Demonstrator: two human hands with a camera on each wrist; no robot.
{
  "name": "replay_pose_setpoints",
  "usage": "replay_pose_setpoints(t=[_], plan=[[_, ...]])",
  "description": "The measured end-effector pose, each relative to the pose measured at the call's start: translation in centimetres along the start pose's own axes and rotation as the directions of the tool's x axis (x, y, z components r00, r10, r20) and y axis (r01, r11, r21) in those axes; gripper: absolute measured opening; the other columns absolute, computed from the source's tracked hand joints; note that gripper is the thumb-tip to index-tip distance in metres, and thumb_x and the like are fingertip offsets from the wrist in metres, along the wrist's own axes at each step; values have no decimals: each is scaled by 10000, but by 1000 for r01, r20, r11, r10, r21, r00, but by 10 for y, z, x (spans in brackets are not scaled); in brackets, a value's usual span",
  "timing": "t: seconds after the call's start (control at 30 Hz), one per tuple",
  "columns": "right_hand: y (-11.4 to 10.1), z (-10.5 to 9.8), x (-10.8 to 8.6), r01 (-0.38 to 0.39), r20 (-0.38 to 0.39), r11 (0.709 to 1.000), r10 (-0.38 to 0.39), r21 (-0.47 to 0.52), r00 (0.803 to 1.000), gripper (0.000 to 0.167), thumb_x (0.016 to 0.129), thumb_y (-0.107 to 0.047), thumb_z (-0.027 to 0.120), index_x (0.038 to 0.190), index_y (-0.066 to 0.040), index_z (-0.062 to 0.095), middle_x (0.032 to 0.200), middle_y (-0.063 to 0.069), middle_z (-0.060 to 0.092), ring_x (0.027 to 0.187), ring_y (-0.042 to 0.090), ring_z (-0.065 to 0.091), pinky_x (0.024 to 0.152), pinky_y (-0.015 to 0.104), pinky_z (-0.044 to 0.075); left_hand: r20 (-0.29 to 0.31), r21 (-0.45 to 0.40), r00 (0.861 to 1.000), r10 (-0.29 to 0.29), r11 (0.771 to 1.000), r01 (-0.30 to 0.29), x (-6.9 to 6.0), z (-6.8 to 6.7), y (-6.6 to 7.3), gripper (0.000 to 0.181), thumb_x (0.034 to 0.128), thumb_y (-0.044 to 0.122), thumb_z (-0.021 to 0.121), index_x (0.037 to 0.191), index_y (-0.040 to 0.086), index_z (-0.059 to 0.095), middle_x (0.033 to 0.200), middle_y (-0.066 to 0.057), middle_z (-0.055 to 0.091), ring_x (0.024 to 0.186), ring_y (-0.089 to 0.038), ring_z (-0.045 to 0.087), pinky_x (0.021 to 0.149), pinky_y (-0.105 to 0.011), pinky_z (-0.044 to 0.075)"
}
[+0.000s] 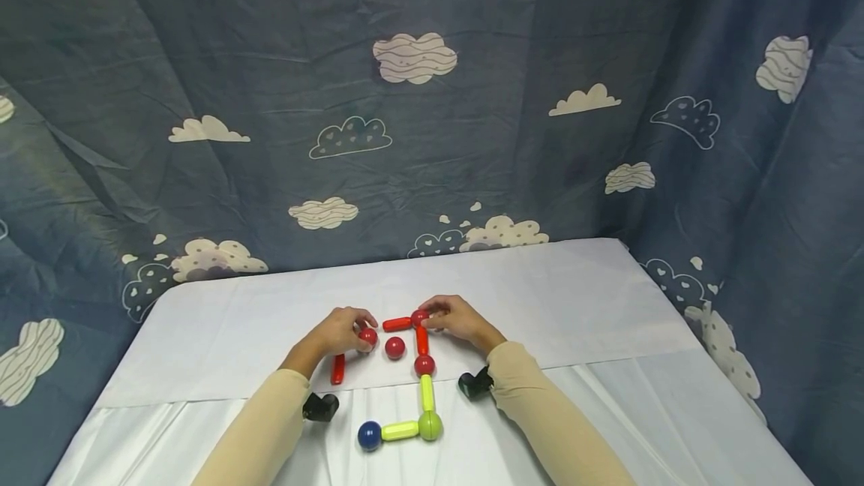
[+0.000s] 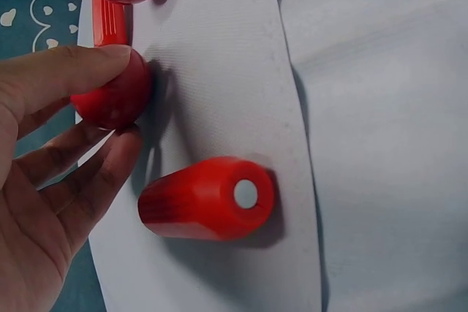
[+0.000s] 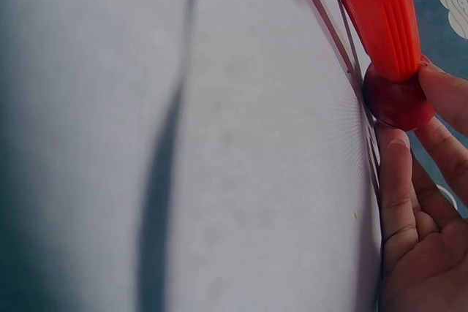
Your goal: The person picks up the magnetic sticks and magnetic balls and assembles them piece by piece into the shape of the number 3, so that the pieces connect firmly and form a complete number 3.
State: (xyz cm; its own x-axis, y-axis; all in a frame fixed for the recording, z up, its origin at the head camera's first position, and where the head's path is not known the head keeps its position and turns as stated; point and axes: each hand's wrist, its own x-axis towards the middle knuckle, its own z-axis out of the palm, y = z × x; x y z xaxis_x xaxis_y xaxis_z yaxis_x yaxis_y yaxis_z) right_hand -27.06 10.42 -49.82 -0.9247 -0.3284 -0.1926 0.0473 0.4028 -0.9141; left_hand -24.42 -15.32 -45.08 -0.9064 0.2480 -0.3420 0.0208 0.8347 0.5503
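Note:
My left hand [image 1: 340, 330] pinches a red ball [image 2: 121, 96] between thumb and fingers. Just below that hand lies a loose red magnetic rod [image 1: 338, 370], its round grey end [image 2: 246, 193] facing the left wrist camera. With thumb and fingers my right hand [image 1: 462, 319] grips another red ball [image 3: 398, 104], the upper corner of a joined chain. From this corner one red rod [image 1: 397, 324] points left and a second red rod [image 3: 384, 23] runs down to a red ball [image 1: 424, 365]. A separate red ball [image 1: 394, 348] sits between the hands.
Below the red part, the chain continues with a yellow-green rod [image 1: 427, 394], a green ball [image 1: 430, 425], another yellow-green rod [image 1: 400, 430] and a blue ball [image 1: 370, 436]. Everything lies on a white cloth [image 1: 540, 306]. A dark cloud-print curtain [image 1: 472, 156] hangs behind.

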Motion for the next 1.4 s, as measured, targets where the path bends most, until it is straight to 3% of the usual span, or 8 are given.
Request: replay_pose_setpoints(t=[0.4, 0.8, 1.13, 1.4], plan=[[1, 1, 1, -7, -6, 1000, 7, -7, 1000, 328, 960, -99, 758, 1274, -13, 719, 1204, 147, 730, 844, 148, 588, 766, 222, 515, -100, -29, 995, -5, 1000, 3, 4, 5, -2, 366, 906, 85, 822, 1260, 62, 731, 1162, -100, 708, 979, -210, 596, 903, -381, 561], [-1, 3, 0, -26, -11, 1000, 27, 5, 1000, 311, 955, -77, 752, 1262, -35, 728, 1179, 105, 750, 867, 153, 613, 785, 224, 541, -114, -40, 993, 10, 999, -14, 8, 9, 0, 373, 894, 25, 808, 1251, 74, 714, 1226, -109, 708, 998, -208, 617, 972, -412, 587], [0, 2, 0, -15, -5, 1000, 15, 5, 1000, 319, 952, -65, 747, 1267, -19, 723, 1169, 124, 745, 854, 155, 606, 771, 219, 528, -146, 17, 988, 55, 998, -53, 12, 12, 0, 309, 899, 144, 849, 1181, 70, 744, 1082, -76, 684, 928, -189, 572, 902, -394, 544], [0, 1, -1, -12, -3, 1000, 12, 6, 1000, 316, 949, -44, 745, 1263, -10, 720, 1121, 125, 735, 835, 163, 583, 742, 212, 498, -151, 7, 988, 32, 999, -32, 11, 12, 2, 331, 906, 135, 838, 1219, 77, 748, 1146, -93, 702, 957, -201, 580, 938, -420, 549]])
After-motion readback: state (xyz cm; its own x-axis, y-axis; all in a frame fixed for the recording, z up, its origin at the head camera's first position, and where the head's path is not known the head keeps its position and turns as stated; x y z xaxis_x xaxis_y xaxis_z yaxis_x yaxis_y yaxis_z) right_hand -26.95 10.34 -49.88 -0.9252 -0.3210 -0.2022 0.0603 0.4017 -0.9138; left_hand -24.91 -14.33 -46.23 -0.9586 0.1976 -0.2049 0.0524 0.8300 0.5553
